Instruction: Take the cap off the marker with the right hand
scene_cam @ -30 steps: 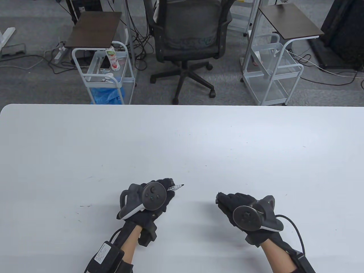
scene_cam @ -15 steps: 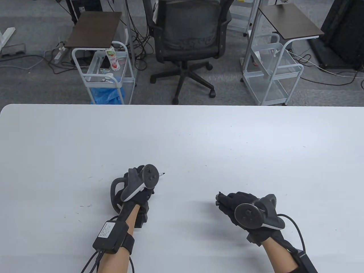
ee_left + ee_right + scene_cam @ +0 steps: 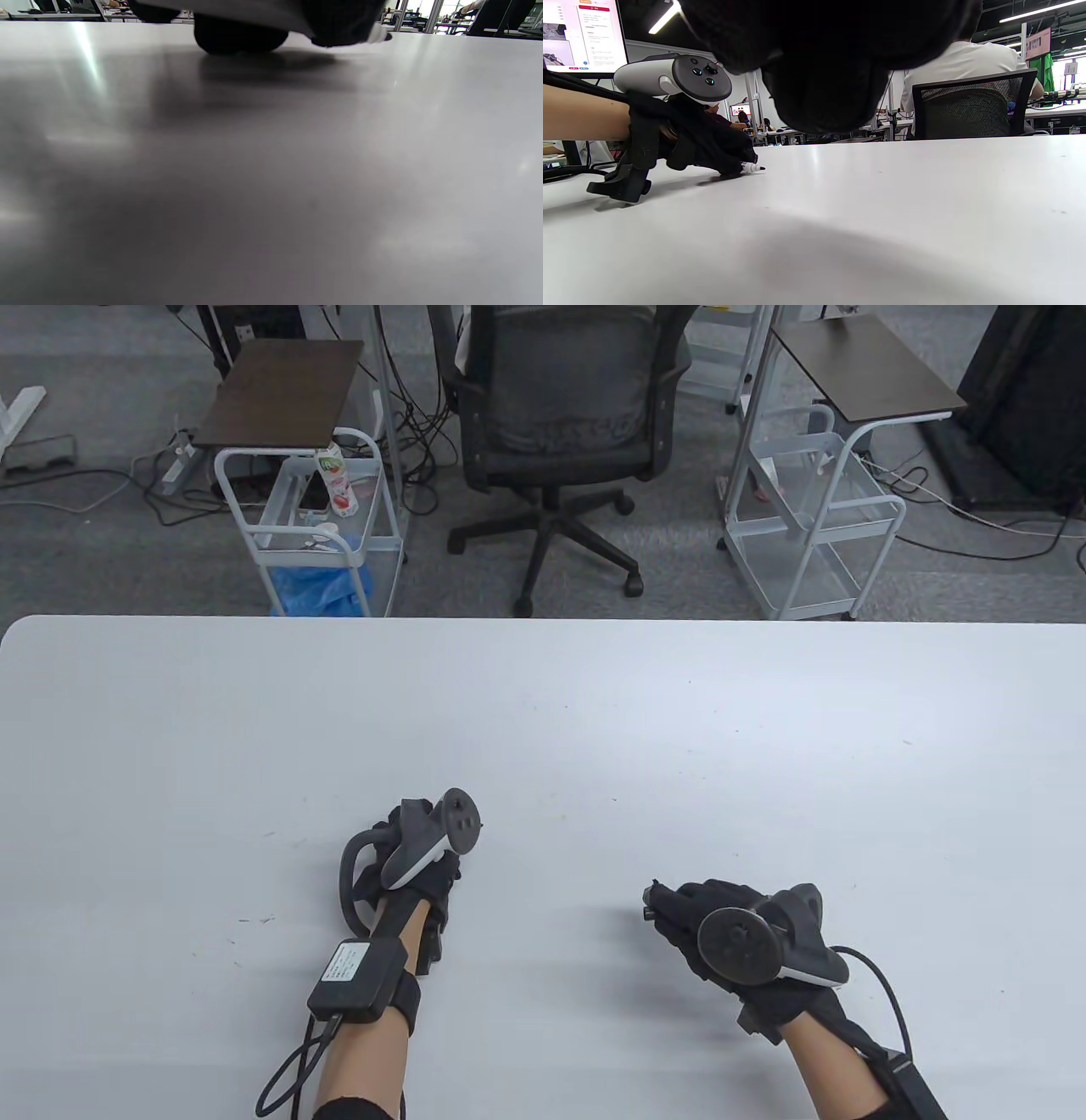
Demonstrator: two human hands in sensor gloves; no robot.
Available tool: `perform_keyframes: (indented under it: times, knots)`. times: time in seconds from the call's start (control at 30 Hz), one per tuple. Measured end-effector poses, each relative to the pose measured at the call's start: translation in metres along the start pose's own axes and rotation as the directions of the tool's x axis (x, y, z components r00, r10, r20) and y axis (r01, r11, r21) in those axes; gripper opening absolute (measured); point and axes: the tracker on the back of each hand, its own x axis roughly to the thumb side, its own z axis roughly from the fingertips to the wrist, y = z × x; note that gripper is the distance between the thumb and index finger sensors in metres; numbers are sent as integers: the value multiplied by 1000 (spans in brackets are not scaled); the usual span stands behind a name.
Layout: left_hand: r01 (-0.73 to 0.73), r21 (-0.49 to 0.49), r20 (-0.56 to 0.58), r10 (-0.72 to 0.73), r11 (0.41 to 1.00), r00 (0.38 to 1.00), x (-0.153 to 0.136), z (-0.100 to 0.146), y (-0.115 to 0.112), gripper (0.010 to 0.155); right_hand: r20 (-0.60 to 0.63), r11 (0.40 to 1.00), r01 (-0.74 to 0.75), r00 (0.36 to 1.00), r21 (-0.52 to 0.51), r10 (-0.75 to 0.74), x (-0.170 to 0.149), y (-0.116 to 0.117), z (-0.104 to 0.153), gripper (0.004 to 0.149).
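My left hand [image 3: 424, 857] rests on the white table [image 3: 543, 712], left of centre, and grips the uncapped marker. The tracker hides the marker in the table view. Its white end with the black tip [image 3: 753, 168] pokes out of the left fingers just above the table in the right wrist view, and it also shows in the left wrist view [image 3: 379, 37]. My right hand [image 3: 679, 909] hovers to the right, apart from the left hand. Its curled fingers pinch the small black marker cap [image 3: 649, 897]. The right glove fills the top of the right wrist view.
An office chair [image 3: 560, 432] and two white trolleys [image 3: 310, 526] [image 3: 814, 534] stand on the floor beyond the table's far edge. Bare table surface lies around and between the hands.
My left hand has moved left and a little farther away with the marker and rolled, so the marker's tip passed out of sight under the tracker. The right hand has barely moved.
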Motion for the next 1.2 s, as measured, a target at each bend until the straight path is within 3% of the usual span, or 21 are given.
perform_keyframes:
  times: [0.2, 0.6, 0.83, 1.0, 1.2]
  knots:
    - [29, -18, -4, -29, 999, 1000, 2, 1, -1, 54, -5, 1000, 8, 1000, -2, -8, -3, -1, -1, 48]
    - [49, -24, 7, -49, 999, 999, 1, 8, 10, 75, -14, 1000, 14, 1000, -1, -14, -5, 0, 0, 48]
    - [18, 47, 30, -19, 999, 999, -2, 29, 47, 77, -27, 1000, 21, 999, -19, -21, -9, -2, 1, 48]
    - [-5, 134, 77, -5, 991, 997, -1, 57, 82, 77, -63, 999, 38, 997, -33, -40, -18, -5, 2, 48]
    - [-89, 218, 221, 39, 972, 974, 4, 97, 110, 82, -94, 998, 41, 995, -40, -45, -25, -5, 3, 48]
